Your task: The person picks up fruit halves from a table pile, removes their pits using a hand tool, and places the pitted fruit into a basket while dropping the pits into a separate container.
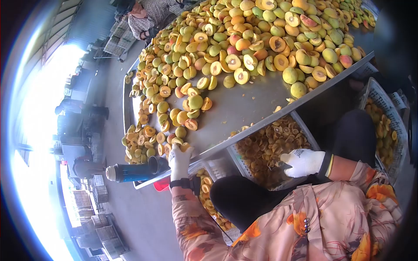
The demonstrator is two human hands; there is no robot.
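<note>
My left hand (180, 161), in a white glove, reaches to the table's near left edge, its fingers closed on a halved fruit (177, 141) beside the heap. Over the crate of brown pits and scraps (274, 143), my right hand (301, 162), also gloved, is closed around a small metal tool (279, 164) that is mostly hidden. Yellow-green fruit, many cut in half (241, 75), cover much of the metal table (235, 106).
A blue flask (135, 172) with a dark cup (158, 165) is left of my left hand. Crates of fruit stand at my left knee (205, 187) and at the right (383, 130). Another person (146, 19) is beyond the table. Stacked crates (109, 239) line the lower left.
</note>
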